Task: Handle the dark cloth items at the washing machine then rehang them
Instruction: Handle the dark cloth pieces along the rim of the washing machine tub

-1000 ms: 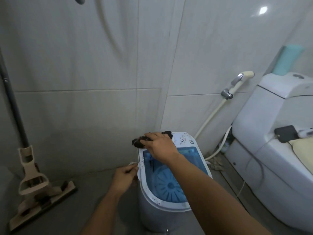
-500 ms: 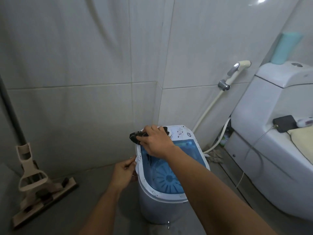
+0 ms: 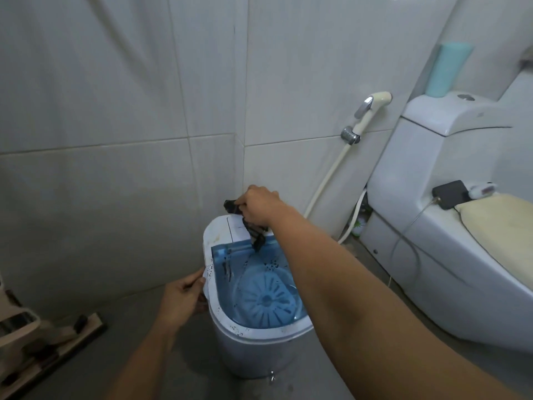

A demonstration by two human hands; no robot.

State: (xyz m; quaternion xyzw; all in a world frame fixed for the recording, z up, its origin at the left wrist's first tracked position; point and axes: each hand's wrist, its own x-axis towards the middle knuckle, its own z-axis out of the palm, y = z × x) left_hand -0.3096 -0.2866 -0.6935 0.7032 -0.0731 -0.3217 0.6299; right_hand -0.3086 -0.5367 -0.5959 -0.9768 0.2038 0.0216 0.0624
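A small white washing machine point(image 3: 222, 316) with an open blue tub stands on the floor in the wall corner. My right hand point(image 3: 259, 204) is shut on a dark cloth item point(image 3: 255, 233), held above the machine's back panel, with one end dangling toward the tub. My left hand point(image 3: 184, 298) grips the machine's left rim, fingers curled on the white edge. The tub shows a blue agitator disc point(image 3: 266, 298) and some dark specks; no other cloth is visible inside.
A white toilet point(image 3: 450, 226) stands at the right with a black adapter point(image 3: 450, 194) and a yellowish cloth point(image 3: 501, 217) on it. A bidet sprayer point(image 3: 372, 106) hangs on the wall behind. A mop head point(image 3: 46, 339) lies on the floor at the left.
My right hand has lifted the dark cloth off the machine's back panel, so it now hangs from my fingers. My left hand stays on the rim. The camera moved closer.
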